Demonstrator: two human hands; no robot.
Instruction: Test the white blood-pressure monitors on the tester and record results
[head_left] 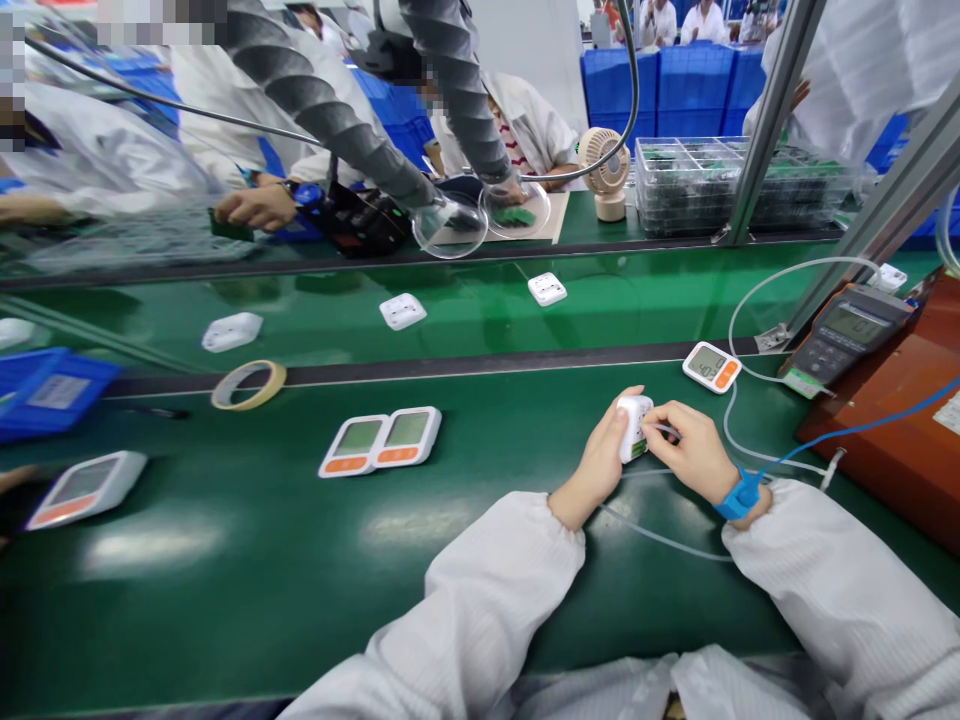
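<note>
A small white rounded plastic device (634, 428) is clasped between thumb and fingers of the left hand (596, 465), at nine o'clock from the right hand (697, 450), by whose fingertips a thin translucent grey tube (666, 430) is pinched; whether tube and device touch cannot be told. The device's long axis is held roughly twelve-to-six, its dark-marked face turned toward three o'clock

From my end I see a green desk (262, 600). On it lie two touching devices (380, 441), a tape roll (279, 378) and tubing (675, 545).
</note>
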